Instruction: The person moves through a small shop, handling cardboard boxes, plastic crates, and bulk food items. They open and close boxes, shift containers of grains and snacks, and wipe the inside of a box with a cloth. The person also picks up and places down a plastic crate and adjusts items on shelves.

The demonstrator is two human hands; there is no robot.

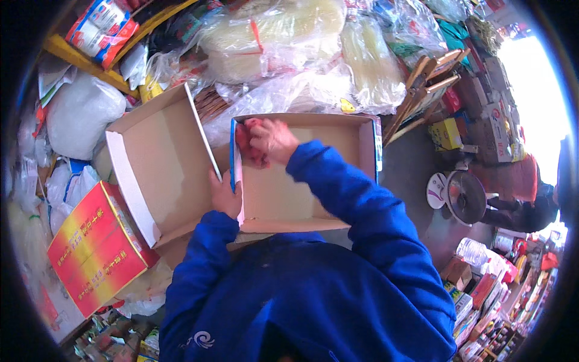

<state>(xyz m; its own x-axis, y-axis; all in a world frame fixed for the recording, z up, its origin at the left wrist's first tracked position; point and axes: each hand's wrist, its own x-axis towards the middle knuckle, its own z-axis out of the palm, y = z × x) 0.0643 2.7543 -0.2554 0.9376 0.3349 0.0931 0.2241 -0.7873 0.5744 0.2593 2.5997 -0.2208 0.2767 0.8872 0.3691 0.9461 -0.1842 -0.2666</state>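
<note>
Before me lies a shallow open cardboard box [303, 194] with a brown inside and blue outer edges. My right hand [273, 140] presses a bunched red cloth [245, 142] into its upper left corner, against the left wall. My left hand [227, 195] holds the lower part of that left wall, its fingers close to the rim of a second open box. This second cardboard box [167, 172], white on the outer side, is tilted to the left of the first. Bare cardboard shows inside it.
A red and yellow carton [102, 249] with writing stands at the left. Plastic-wrapped pale bundles [276, 40] lie beyond the boxes. Wooden frames [425, 90] lean at the right, near a round-seated stool or scale [463, 197]. A person [520, 208] is at the far right.
</note>
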